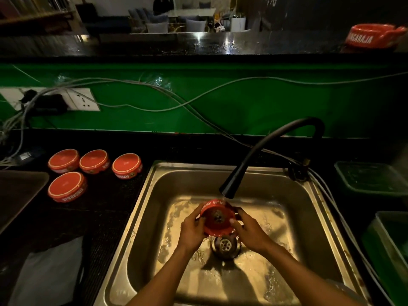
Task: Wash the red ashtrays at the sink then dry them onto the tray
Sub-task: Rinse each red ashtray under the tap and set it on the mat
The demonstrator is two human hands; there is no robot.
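A red ashtray (pixel 217 217) is held tilted over the steel sink (pixel 154 195), just under the black tap spout (pixel 228 191). My left hand (pixel 192 228) grips its left rim and my right hand (pixel 249 228) grips its right rim, thumb inside the bowl. Several red ashtrays lie upside down on the dark counter to the left, such as one (pixel 67 188) nearest me and one (pixel 127 165) beside the sink. Another red ashtray (pixel 375 36) stands upright on the high bar ledge at far right. A dark tray (pixel 17 195) sits at the left edge.
The drain strainer (pixel 225 244) lies below the held ashtray in a wet basin. Green plastic bins (pixel 371 180) stand right of the sink. Cables run along the green wall (pixel 220 102) to a socket (pixel 81 100). A white cloth or bag (pixel 48 274) lies at lower left.
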